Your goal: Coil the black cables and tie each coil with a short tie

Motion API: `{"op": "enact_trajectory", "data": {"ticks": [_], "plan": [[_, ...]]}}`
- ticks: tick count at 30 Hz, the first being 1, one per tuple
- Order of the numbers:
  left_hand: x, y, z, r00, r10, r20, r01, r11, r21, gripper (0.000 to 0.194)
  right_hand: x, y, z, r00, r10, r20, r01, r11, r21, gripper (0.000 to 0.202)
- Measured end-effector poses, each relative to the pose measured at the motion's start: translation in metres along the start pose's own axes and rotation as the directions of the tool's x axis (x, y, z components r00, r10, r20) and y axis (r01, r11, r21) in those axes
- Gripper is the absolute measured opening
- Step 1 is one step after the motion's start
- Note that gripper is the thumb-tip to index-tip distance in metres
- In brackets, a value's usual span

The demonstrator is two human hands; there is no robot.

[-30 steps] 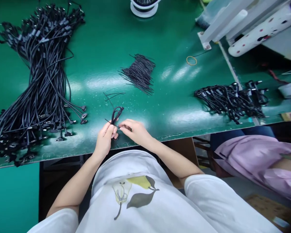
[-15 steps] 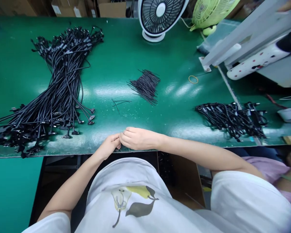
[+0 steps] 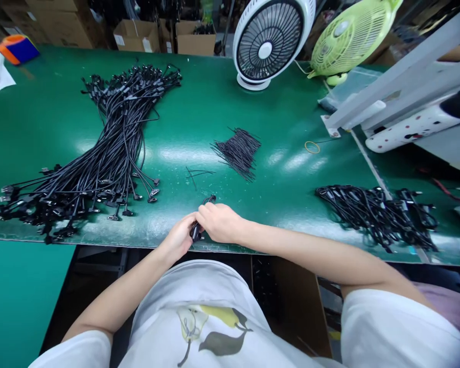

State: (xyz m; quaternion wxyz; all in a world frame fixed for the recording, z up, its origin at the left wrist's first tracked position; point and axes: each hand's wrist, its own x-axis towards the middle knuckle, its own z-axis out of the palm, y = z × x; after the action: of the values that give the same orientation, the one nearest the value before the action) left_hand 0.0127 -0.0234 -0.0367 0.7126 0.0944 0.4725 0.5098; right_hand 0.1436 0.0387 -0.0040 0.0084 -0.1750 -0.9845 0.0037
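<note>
Between my hands at the table's front edge is a small coiled black cable; one end of it sticks out past my fingers. My left hand is closed around its lower part. My right hand is closed on it from the other side, fingertips hidden against the left hand. Beyond them lie a few loose black twist ties and a pile of the same ties. To the left spreads a large heap of straight black cables with plugs on both ends. Bundled cables lie at the right.
A white fan and a green fan stand at the back of the green table. A metal frame rises at the right, near a yellow rubber band. Cardboard boxes stand behind.
The camera view has tilted up and shifted left. My hands have turned, and the coiled cable between them now shows, where it was hidden before.
</note>
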Motion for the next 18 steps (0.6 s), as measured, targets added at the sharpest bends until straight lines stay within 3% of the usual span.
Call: {"op": "enact_trajectory", "data": {"ticks": [3, 6, 8, 10, 12, 15, 16, 18], "plan": [[-0.001, 0.008, 0.0, 0.981, 0.195, 0.006, -0.195, 0.981, -0.006, 0.022, 0.004, 0.002, 0.0, 0.956, 0.287, -0.057, -0.255, 0.913, 0.319, 0.017], [-0.012, 0.017, -0.003, 0.877, 0.469, 0.106, -0.479, 0.832, 0.282, 0.007, 0.003, 0.009, 0.0, 0.893, 0.448, -0.045, -0.309, 0.682, 0.663, 0.025], [-0.018, 0.019, -0.006, 0.814, 0.495, 0.306, -0.576, 0.616, 0.537, 0.016, 0.0, 0.013, 0.0, 0.856, 0.517, -0.028, -0.315, 0.564, 0.763, 0.025], [-0.017, 0.017, -0.011, 0.81, 0.391, 0.436, -0.584, 0.474, 0.659, 0.021, -0.005, 0.013, 0.0, 0.838, 0.542, -0.068, -0.299, 0.559, 0.773, 0.024], [-0.009, 0.016, -0.015, 0.85, 0.323, 0.416, -0.526, 0.529, 0.666, 0.018, -0.01, 0.007, 0.0, 0.856, 0.498, -0.14, -0.244, 0.627, 0.74, 0.025], [0.001, 0.019, -0.018, 0.902, 0.304, 0.306, -0.422, 0.768, 0.481, 0.027, -0.014, -0.004, 0.002, 0.902, 0.395, -0.177, -0.156, 0.678, 0.719, 0.024], [0.001, 0.022, -0.019, 0.898, 0.311, 0.31, -0.425, 0.794, 0.434, 0.033, -0.015, -0.005, 0.003, 0.91, 0.384, -0.158, -0.153, 0.665, 0.731, 0.022], [-0.005, 0.029, -0.02, 0.849, 0.326, 0.415, -0.508, 0.721, 0.471, 0.041, -0.015, -0.005, 0.006, 0.911, 0.399, -0.1, -0.184, 0.612, 0.769, 0.022]]}}
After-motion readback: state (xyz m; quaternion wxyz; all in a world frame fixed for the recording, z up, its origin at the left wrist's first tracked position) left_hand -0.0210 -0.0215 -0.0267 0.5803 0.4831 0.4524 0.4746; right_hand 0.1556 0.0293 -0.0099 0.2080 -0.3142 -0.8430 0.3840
